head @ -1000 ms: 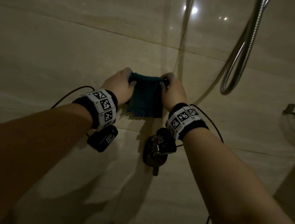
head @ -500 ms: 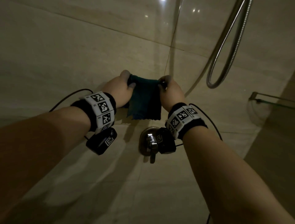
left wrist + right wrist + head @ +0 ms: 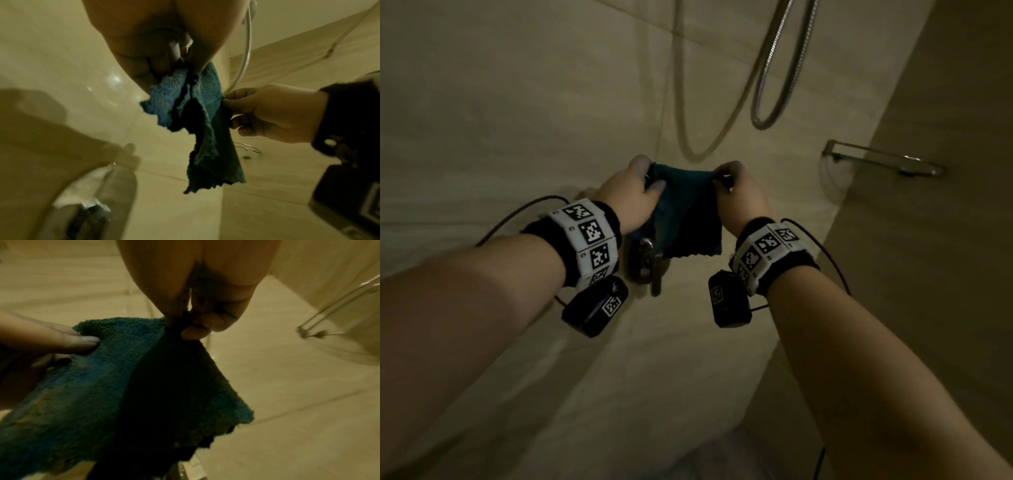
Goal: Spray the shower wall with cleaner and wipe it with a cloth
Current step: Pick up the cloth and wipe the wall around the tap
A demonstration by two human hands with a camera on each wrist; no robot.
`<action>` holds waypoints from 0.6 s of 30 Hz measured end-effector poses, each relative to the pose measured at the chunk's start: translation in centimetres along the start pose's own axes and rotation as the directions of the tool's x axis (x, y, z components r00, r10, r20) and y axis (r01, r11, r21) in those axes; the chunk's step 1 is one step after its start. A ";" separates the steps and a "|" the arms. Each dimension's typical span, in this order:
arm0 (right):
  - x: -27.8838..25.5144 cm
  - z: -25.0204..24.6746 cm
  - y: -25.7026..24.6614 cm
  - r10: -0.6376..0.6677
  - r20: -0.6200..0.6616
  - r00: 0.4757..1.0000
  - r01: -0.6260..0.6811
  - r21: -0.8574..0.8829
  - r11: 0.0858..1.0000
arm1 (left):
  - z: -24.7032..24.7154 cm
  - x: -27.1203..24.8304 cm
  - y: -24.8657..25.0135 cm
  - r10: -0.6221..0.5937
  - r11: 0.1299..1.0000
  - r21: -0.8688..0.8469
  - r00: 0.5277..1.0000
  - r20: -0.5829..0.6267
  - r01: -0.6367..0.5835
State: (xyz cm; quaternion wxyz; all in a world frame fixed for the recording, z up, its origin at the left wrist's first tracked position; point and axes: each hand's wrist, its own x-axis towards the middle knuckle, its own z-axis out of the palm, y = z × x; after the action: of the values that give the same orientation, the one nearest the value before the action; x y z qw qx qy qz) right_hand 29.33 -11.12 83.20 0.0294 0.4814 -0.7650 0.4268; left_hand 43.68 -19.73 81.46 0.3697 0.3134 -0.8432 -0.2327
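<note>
A dark teal cloth [image 3: 686, 216] hangs between both hands in front of the beige tiled shower wall [image 3: 517, 120]. My left hand [image 3: 635, 193] pinches its top left corner. My right hand [image 3: 736, 192] pinches the top right corner. The left wrist view shows the cloth [image 3: 201, 116] bunched under my left fingers, with my right hand [image 3: 267, 112] gripping its edge. From the right wrist, the cloth [image 3: 131, 379] drapes down from my right fingertips [image 3: 195, 332], and a left finger [image 3: 82, 340] presses into it. No spray bottle is in view.
A chrome mixer handle [image 3: 650, 267] sticks out of the wall just below the cloth. A metal shower hose [image 3: 774, 85] loops down at upper right. A glass corner shelf with a metal rail [image 3: 883, 161] sits at right beside a side wall [image 3: 945, 240].
The view has swung right and down: the hose and shelf shifted left. Both hands keep holding the cloth, which now hangs in front of the mixer handle.
</note>
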 end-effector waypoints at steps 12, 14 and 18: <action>-5.7 -2.7 9.0 0.294 -0.009 0.956 -0.294 -0.036 0.955 | 9.6 -3.0 1.9 0.069 0.997 -0.053 0.955 0.287 -0.056; -6.7 -3.4 10.5 0.342 -0.013 0.940 -0.342 -0.051 0.938 | 11.5 -3.4 2.3 0.093 0.994 -0.089 0.941 0.326 -0.068; -8.8 -4.5 13.6 0.419 -0.037 0.907 -0.421 -0.059 0.905 | 15.2 -4.5 2.9 0.139 0.986 -0.136 0.912 0.385 -0.093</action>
State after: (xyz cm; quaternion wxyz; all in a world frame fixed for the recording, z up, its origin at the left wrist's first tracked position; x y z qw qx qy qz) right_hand 22.08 0.54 73.57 -0.0385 0.2994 -0.8638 0.4035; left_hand 33.27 -12.10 71.72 0.2234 0.1878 -0.9026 -0.3166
